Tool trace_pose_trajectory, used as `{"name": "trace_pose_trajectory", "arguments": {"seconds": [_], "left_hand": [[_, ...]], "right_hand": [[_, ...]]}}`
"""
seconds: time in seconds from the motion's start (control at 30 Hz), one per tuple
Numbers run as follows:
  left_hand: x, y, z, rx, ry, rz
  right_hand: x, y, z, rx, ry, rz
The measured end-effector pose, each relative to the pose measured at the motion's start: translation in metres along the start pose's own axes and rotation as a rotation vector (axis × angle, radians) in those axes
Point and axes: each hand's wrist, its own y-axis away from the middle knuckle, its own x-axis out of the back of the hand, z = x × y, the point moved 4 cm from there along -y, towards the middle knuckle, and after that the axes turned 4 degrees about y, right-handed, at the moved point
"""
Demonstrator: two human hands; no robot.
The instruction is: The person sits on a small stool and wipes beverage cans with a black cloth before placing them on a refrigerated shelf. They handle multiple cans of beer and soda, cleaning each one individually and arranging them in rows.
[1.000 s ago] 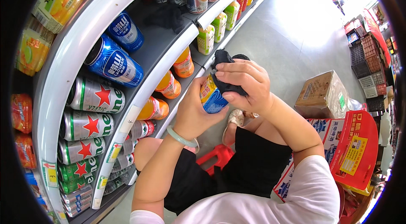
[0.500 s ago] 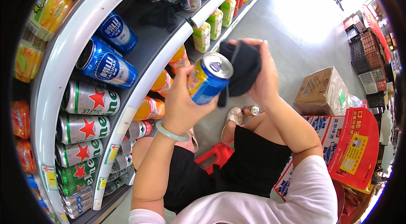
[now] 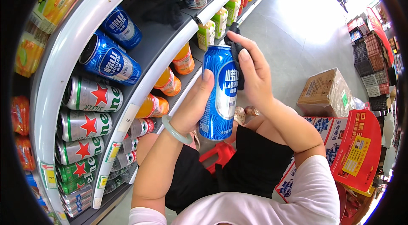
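A tall blue and white drink can [image 3: 219, 97] stands nearly upright in front of me. My left hand [image 3: 193, 101], with a pale bangle at its wrist, is wrapped round the can's left side. Against the can's upper right side my right hand [image 3: 255, 70] presses a black cloth [image 3: 238, 53], its fingers closed over it. Part of the cloth is hidden behind the hand and can. Two matching blue cans [image 3: 112, 61] lean on the shelf to the left, beside a darker cloth-like patch [image 3: 170, 16] on the shelf's bare surface.
Silver and green cans [image 3: 91, 97] lie stacked on the left shelf. Orange bottles [image 3: 163, 80] fill the lower shelf. Below my lap stands a red stool [image 3: 219, 155]. At right are a cardboard box [image 3: 325, 91], a red display carton [image 3: 357, 144] and stacked crates [image 3: 367, 55].
The can has turned from tilted, lid toward me, to nearly upright with its front label showing. My right hand has brought the black cloth against its side.
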Motion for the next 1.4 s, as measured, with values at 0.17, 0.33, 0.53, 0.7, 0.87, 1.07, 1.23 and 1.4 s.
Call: {"name": "trace_pose_trajectory", "arguments": {"seconds": [0.17, 0.33, 0.53, 0.7, 0.87, 1.07, 1.23, 1.4], "left_hand": [[-0.003, 0.007, 0.02, 0.002, -0.236, -0.073], [0.017, 0.012, 0.006, -0.085, -0.331, 0.088], [0.018, 0.013, 0.023, -0.401, -0.191, 0.329], [0.02, 0.014, 0.027, -0.595, -0.229, 0.243], [0.003, 0.038, 0.043, -1.022, -1.165, 0.497], [-0.012, 0.056, 0.01, -1.561, -1.182, 0.461], [-0.01, 0.043, 0.014, -1.521, -1.246, 0.465], [-0.007, 0.042, 0.017, -1.489, -1.263, 0.412]], "right_hand": [[0.014, -0.012, -0.014, -0.21, 0.135, -0.136], [0.023, -0.006, -0.008, 0.116, 0.182, 0.096], [0.035, -0.013, 0.008, -0.184, 0.226, -0.203], [-0.023, 0.007, 0.006, -0.26, 0.374, -0.61], [-0.031, -0.001, 0.01, -0.058, 0.154, -0.433], [-0.082, -0.06, 0.003, -0.197, 0.138, -0.385], [-0.119, -0.106, 0.02, -0.076, 0.264, -0.379], [-0.137, -0.137, 0.028, -0.039, 0.604, -0.415]]}}
